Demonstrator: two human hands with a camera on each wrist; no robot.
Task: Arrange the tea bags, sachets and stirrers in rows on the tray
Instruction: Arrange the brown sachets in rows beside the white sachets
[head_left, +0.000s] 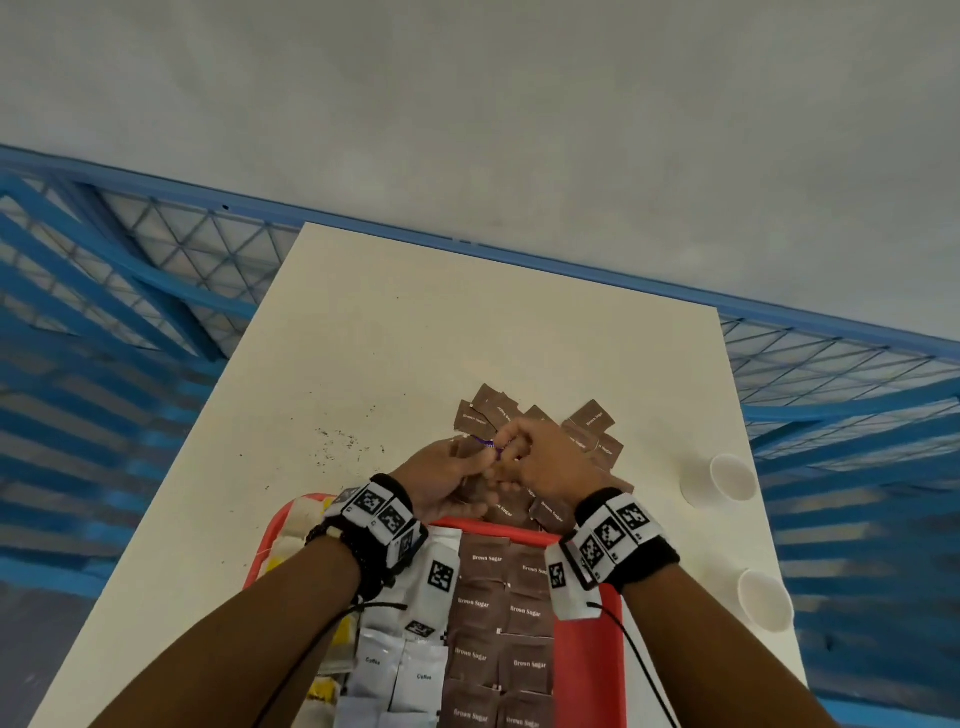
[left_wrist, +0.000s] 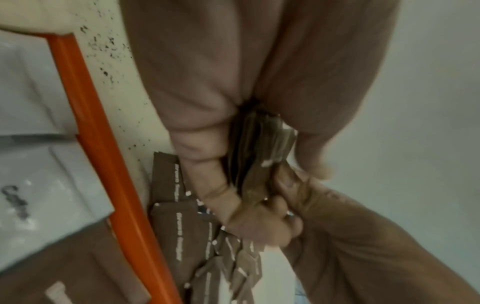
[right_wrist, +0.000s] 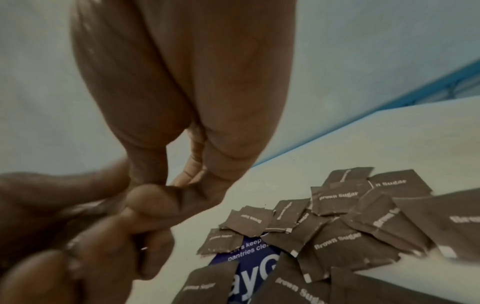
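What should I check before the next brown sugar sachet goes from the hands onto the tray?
1. Stack held: ok. The left hand grips a stack of brown paper sugar sachets.
2. One sachet separated: cannot tell. The right hand meets the left at the stack, fingers overlapping.
3. Free space on the red plastic tray: ok. A bare strip shows right of the brown sugar rows.
4. Existing rows tidy: ok. The brown sugar rows sit beside the white coffee sachets.
5. Supply left: ok. A loose pile of brown sachets lies on the white table.
6. Stirrers: cannot tell; none visible.
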